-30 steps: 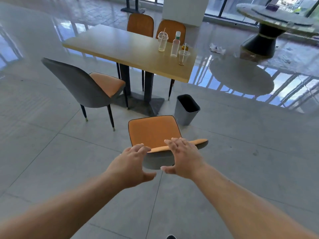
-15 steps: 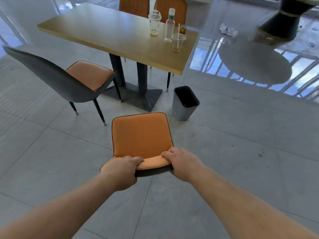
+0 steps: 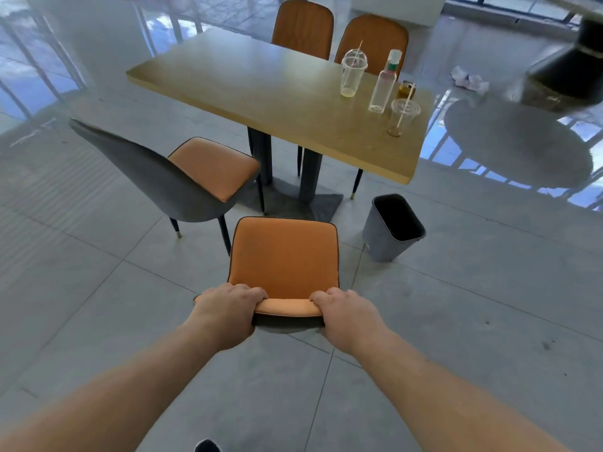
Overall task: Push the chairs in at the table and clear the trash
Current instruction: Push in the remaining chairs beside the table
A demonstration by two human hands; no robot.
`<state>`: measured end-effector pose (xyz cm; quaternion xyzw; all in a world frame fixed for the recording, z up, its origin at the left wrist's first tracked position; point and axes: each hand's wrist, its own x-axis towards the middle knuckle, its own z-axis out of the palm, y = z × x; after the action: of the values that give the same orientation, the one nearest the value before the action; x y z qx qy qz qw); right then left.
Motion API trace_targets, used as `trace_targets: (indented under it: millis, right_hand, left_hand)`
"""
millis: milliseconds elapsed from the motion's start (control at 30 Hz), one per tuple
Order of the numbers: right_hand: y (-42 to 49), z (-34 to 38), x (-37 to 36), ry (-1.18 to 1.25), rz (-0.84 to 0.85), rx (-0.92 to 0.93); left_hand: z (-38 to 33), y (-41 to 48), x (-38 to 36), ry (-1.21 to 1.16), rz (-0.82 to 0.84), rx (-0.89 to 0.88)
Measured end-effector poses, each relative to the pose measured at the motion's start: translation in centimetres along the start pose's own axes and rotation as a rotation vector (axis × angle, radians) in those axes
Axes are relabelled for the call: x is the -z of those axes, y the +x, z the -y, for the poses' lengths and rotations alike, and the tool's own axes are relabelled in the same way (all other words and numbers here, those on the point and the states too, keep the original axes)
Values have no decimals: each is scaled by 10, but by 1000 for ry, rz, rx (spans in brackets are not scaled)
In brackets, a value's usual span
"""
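Observation:
An orange-seated chair point(image 3: 284, 256) stands in front of me, facing the wooden table point(image 3: 261, 99). My left hand point(image 3: 228, 309) and my right hand point(image 3: 346, 313) both grip the top edge of its backrest. A second chair point(image 3: 182, 181), grey-backed with an orange seat, stands to the left, pulled away from the table. On the table's right end are a tall plastic cup point(image 3: 352, 73), a clear bottle point(image 3: 385, 83), a short plastic cup with a straw point(image 3: 403, 117) and a small amber jar point(image 3: 405, 89).
A grey trash bin point(image 3: 391, 230) stands on the floor right of my chair. Two orange chairs point(image 3: 303, 27) are tucked in at the table's far side. Crumpled paper point(image 3: 470, 78) lies on the floor beyond. A round table's dark base point(image 3: 567, 70) is far right.
My hands went from hovering open over the chair's backrest to gripping its top edge. The chair now faces the table squarely and sits closer to it.

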<state>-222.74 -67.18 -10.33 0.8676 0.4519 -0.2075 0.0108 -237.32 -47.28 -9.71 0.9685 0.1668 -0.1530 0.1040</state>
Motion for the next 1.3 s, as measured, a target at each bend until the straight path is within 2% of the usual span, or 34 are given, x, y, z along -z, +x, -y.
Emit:
trace_targets:
  millis: [300, 633, 933, 1033, 1133, 1200, 1300]
  right_hand:
    - [102, 55, 36, 80, -89, -155]
    - [222, 52, 78, 138, -201, -274]
    - [264, 65, 105, 160, -103, -380]
    - [268, 67, 114, 129, -72, -468]
    - [267, 90, 119, 44, 45, -600]
    - [273, 117, 120, -22, 107, -654]
    - [297, 166, 122, -18, 30, -597]
  left_hand:
    - [117, 106, 53, 46, 85, -194]
    - [187, 241, 105, 98, 89, -317]
    - [218, 290, 128, 110, 136, -443]
    - [217, 297, 139, 127, 125, -506]
    - [228, 289, 146, 199, 149, -565]
    - [260, 282, 150, 266, 156, -543]
    - [343, 279, 164, 320, 163, -420]
